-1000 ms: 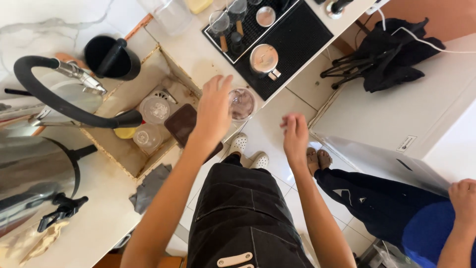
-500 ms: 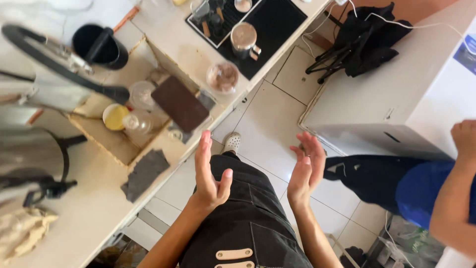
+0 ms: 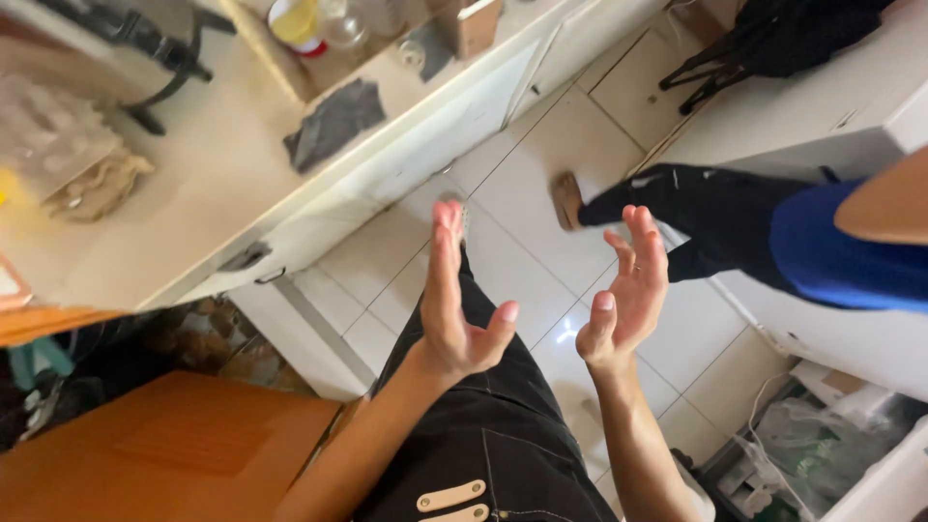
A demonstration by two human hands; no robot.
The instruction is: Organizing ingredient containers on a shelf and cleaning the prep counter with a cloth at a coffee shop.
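While both palms face each other over the black trousers (image 3: 483,435), left hand (image 3: 454,309) and right hand (image 3: 623,290) are spread, holding nothing. Nearest item, a grey rag (image 3: 333,121), lies well apart on the counter (image 3: 193,193); another person's leg (image 3: 677,198) stands beyond.

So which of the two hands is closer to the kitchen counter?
The left hand. It is held up flat with straight fingers on the side of the cream counter, while the right hand, fingers slightly curled, is nearer the other person's dark trousers.
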